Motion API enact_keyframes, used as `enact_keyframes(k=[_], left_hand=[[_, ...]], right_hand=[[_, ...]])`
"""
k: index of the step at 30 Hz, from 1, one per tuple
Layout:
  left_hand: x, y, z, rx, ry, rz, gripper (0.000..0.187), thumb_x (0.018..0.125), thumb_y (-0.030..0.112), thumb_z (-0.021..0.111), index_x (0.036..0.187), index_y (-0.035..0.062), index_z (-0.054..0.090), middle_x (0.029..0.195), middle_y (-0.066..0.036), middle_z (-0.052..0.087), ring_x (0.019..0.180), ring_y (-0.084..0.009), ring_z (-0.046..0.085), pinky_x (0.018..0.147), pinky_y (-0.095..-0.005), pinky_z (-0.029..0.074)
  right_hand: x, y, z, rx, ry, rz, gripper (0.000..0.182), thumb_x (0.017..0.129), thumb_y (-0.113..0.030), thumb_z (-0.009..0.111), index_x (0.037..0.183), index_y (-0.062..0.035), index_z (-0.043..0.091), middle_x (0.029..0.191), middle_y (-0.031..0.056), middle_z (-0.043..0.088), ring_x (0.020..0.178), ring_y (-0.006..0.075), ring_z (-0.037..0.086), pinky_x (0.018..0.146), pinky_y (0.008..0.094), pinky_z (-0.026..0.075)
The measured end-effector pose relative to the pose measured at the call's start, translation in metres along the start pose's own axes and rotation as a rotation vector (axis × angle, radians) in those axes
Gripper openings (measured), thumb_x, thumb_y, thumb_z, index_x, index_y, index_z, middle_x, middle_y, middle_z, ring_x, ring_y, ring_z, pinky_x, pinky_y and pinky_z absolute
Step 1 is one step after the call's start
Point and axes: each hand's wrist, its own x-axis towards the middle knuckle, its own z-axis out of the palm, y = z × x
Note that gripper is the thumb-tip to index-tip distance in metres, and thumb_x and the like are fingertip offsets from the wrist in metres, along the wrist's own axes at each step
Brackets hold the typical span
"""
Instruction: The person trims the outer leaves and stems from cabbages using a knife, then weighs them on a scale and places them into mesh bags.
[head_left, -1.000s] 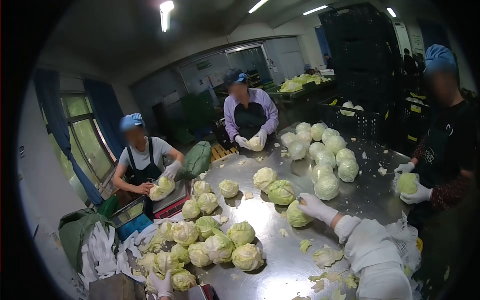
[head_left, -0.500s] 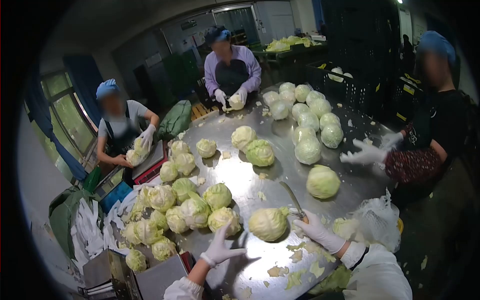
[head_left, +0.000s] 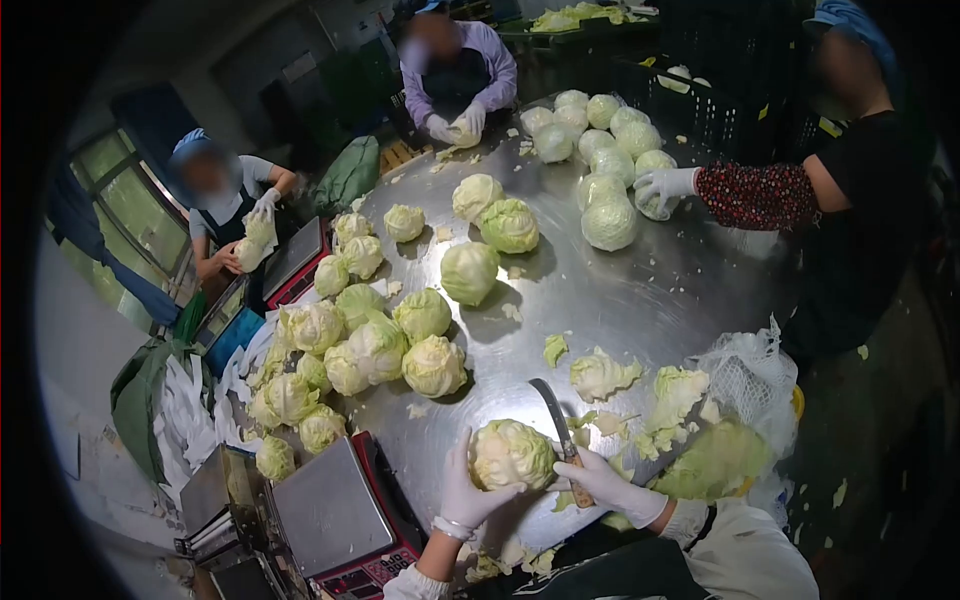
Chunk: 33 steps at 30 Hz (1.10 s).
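Note:
My left hand [head_left: 482, 490], in a white glove, cups the near side of a trimmed cabbage [head_left: 512, 452] at the table's front edge. Its fingers curve up the left side and the thumb lies along the bottom. In my gloved right hand [head_left: 607, 486] is a knife [head_left: 554, 408] with a curved blade and a wooden handle. The blade points up and away, close beside the cabbage's right side. Loose cabbage leaves [head_left: 604, 374] lie beyond the knife. More unwrapped cabbages [head_left: 434, 366] are heaped to the left.
A scale [head_left: 335, 505] stands at front left. Wrapped cabbages [head_left: 609, 222] sit at the far right of the metal table [head_left: 590, 300]. A co-worker's gloved hand [head_left: 664, 190] touches one. Two other people handle cabbages across the table. A white net bag [head_left: 750, 375] lies at right.
My left hand has closed around the cabbage, and the view has tipped downward. The lone cabbage near the wrapped ones is gone from there; one now sits mid-table. The right co-worker's hand has reached a wrapped cabbage.

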Motion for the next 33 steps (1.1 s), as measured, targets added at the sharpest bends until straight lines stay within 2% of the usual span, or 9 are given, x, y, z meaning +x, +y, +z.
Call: enact_keyframes(k=[3, 6, 8, 10, 14, 17, 20, 25, 33], left_hand=[[-0.034, -0.003, -0.005, 0.149, -0.107, 0.061, 0.109, 0.064, 0.03, 0.094, 0.153, -0.0005, 0.038, 0.144, -0.022, 0.049, 0.136, -0.0364, 0.048, 0.117, -0.0443, 0.038], [-0.054, -0.021, -0.005, -0.052, -0.246, 0.034, 0.099, 0.066, 0.031, 0.09, 0.148, 0.0008, 0.045, 0.153, -0.029, 0.042, 0.142, -0.0415, 0.043, 0.119, -0.0483, 0.034], [-0.065, -0.031, 0.0, -0.248, -0.281, -0.025, 0.091, 0.07, 0.025, 0.086, 0.148, 0.0011, 0.046, 0.158, -0.03, 0.037, 0.149, -0.04, 0.036, 0.121, -0.0472, 0.031], [-0.076, -0.045, 0.01, -0.411, -0.169, -0.052, 0.083, 0.074, 0.017, 0.082, 0.148, 0.0012, 0.048, 0.157, -0.029, 0.038, 0.149, -0.0395, 0.036, 0.122, -0.0468, 0.031], [-0.081, -0.038, 0.027, -0.263, -0.131, 0.085, 0.068, 0.079, 0.007, 0.075, 0.144, 0.0022, 0.055, 0.153, -0.029, 0.041, 0.147, -0.0393, 0.037, 0.121, -0.0456, 0.032], [-0.078, -0.026, 0.027, -0.104, -0.14, 0.156, 0.067, 0.081, 0.009, 0.075, 0.144, 0.0031, 0.055, 0.154, -0.027, 0.039, 0.145, -0.04, 0.039, 0.12, -0.0465, 0.032], [-0.086, -0.034, 0.046, -0.397, -0.009, -0.15, 0.066, 0.082, 0.013, 0.075, 0.144, 0.0015, 0.056, 0.156, -0.026, 0.035, 0.141, -0.0423, 0.041, 0.119, -0.0486, 0.032], [-0.079, 0.003, 0.095, 0.039, 0.279, -0.024, 0.105, 0.07, 0.037, 0.092, 0.151, -0.0014, 0.035, 0.15, -0.025, 0.034, 0.139, -0.0404, 0.037, 0.117, -0.0488, 0.032], [-0.066, -0.003, 0.097, -0.086, 0.302, -0.043, 0.095, 0.072, 0.033, 0.091, 0.144, -0.003, 0.039, 0.144, -0.024, 0.04, 0.135, -0.0398, 0.041, 0.115, -0.0489, 0.033]], right_hand=[[-0.039, 0.017, 0.0, -0.072, -0.036, 0.064, 0.045, 0.103, -0.014, 0.061, 0.143, 0.0027, 0.046, 0.13, 0.0094, 0.06, 0.114, 0.0162, 0.064, 0.095, 0.0335, 0.056], [-0.074, 0.04, -0.019, -0.232, -0.027, 0.12, 0.05, 0.104, -0.014, 0.061, 0.147, 0.0026, 0.043, 0.13, 0.0112, 0.06, 0.11, 0.0177, 0.067, 0.093, 0.0341, 0.058], [-0.095, 0.023, -0.021, -0.137, -0.134, 0.362, 0.05, 0.104, -0.016, 0.062, 0.148, -0.0002, 0.044, 0.108, 0.009, 0.065, 0.088, 0.0145, 0.072, 0.079, 0.0306, 0.061], [-0.099, 0.005, -0.024, -0.468, -0.12, 0.272, 0.05, 0.102, -0.018, 0.065, 0.145, 0.0001, 0.046, 0.104, 0.0085, 0.067, 0.082, 0.0122, 0.072, 0.075, 0.0268, 0.06], [-0.084, -0.019, -0.016, -0.841, 0.122, -0.193, 0.056, 0.104, -0.027, 0.058, 0.154, -0.0083, 0.041, 0.13, 0.0237, 0.06, 0.112, 0.0294, 0.066, 0.093, 0.0387, 0.052], [-0.072, -0.03, -0.017, -1.313, 0.014, -0.408, 0.055, 0.105, -0.029, 0.051, 0.157, -0.0176, 0.039, 0.125, 0.0205, 0.063, 0.105, 0.0349, 0.067, 0.088, 0.0406, 0.054], [-0.073, -0.046, -0.002, -1.367, -0.12, -0.132, 0.053, 0.105, -0.03, 0.048, 0.157, -0.0216, 0.04, 0.114, 0.0165, 0.065, 0.097, 0.038, 0.067, 0.083, 0.0433, 0.055], [-0.07, -0.041, -0.007, -1.478, -0.08, -0.269, 0.053, 0.105, -0.029, 0.049, 0.157, -0.0244, 0.04, 0.103, 0.0136, 0.064, 0.089, 0.0348, 0.068, 0.077, 0.0446, 0.055], [-0.08, -0.048, -0.011, -1.592, -0.142, -0.363, 0.057, 0.101, -0.023, 0.053, 0.157, -0.0267, 0.043, 0.084, 0.0082, 0.058, 0.071, 0.0285, 0.065, 0.063, 0.0406, 0.053]])
